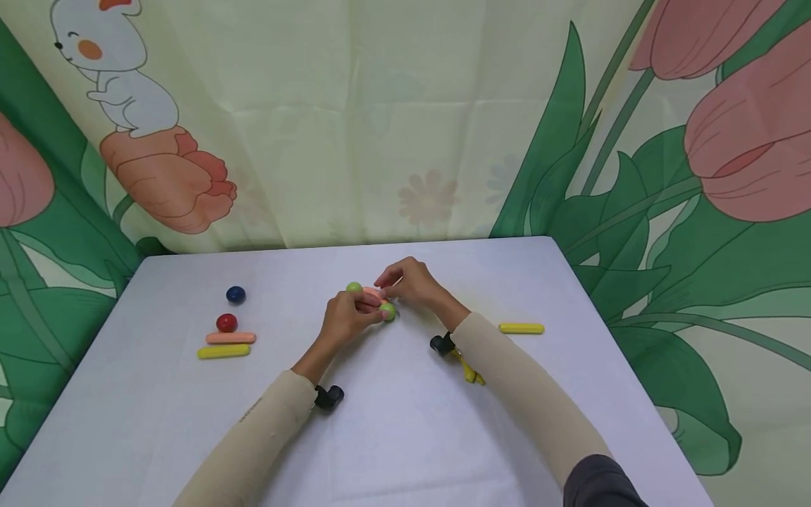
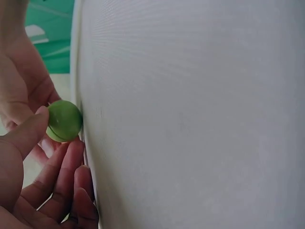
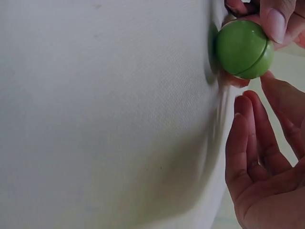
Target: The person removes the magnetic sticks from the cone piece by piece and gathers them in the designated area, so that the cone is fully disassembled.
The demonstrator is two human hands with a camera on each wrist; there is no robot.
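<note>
Near the middle of the table, my left hand (image 1: 347, 317) pinches a glossy green ball (image 1: 388, 311) with a seam line, its thumb pressed on the ball (image 2: 64, 121). A second green ball (image 1: 354, 287) lies just beyond that hand's fingers. Pink stick-like pieces (image 1: 372, 290) show between the two balls, partly covered by the fingers. From the other side my right hand (image 1: 412, 282) reaches in, its fingers extended and spread beside the nearer green ball (image 3: 243, 47). Its thumb tip is at or very near the ball; whether it touches the pink pieces cannot be made out.
On the left of the white table (image 1: 393, 436) lie a dark blue ball (image 1: 236, 295), a red ball (image 1: 227, 323), a pink stick (image 1: 231, 338) and a yellow stick (image 1: 224, 351). Another yellow stick (image 1: 522, 328) lies right; yellow pieces (image 1: 470, 373) are partly hidden by the right forearm.
</note>
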